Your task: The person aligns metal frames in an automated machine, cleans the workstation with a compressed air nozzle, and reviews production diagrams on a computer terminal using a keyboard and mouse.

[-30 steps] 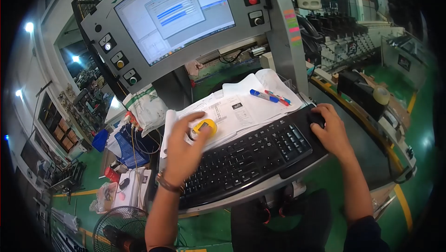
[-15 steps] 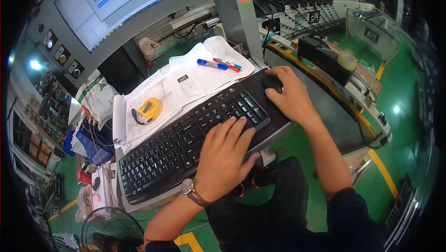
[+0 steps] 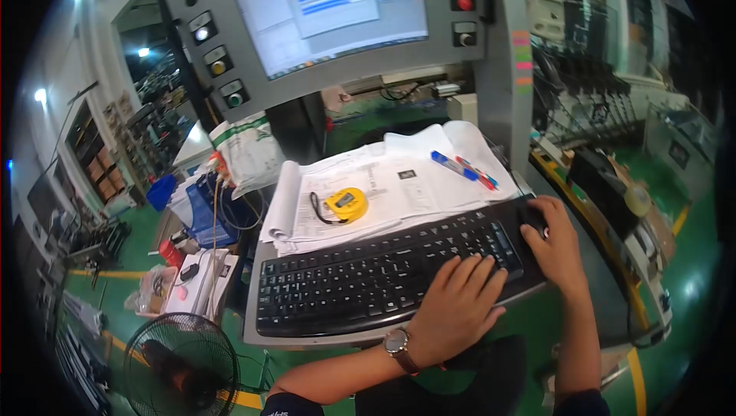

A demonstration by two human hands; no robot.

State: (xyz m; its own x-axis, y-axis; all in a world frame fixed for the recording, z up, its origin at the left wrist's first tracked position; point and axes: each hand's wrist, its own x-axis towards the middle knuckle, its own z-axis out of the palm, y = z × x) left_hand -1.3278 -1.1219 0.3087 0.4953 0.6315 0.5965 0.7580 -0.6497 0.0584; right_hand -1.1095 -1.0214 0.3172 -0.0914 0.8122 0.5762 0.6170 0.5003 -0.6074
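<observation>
My left hand [image 3: 454, 310] lies over the front right part of a black keyboard [image 3: 345, 287], its fingers stretched out near the number keys and gripping nothing. A watch [image 3: 396, 342] is on that wrist. To the right of the keyboard, my right hand [image 3: 557, 251] is curved around a dark computer mouse [image 3: 534, 218], which it partly hides. Behind the keyboard are printed papers [image 3: 391, 186], with a yellow tape measure [image 3: 349, 205], a blue marker [image 3: 452, 165] and a red pen [image 3: 479, 176] on them. The monitor [image 3: 337, 9] shows a window with blue bars.
Round the monitor is a grey panel with buttons, one of them a red button [image 3: 464, 3]. A white bag [image 3: 249, 154] stands left of the papers. At the lower left is a black fan [image 3: 182, 366]. A yellow-edged machine rail [image 3: 606, 251] runs along the right.
The view has turned up and left, so more of the monitor and panel shows. My left hand still rests over the keyboard, and my right hand stays on the mouse.
</observation>
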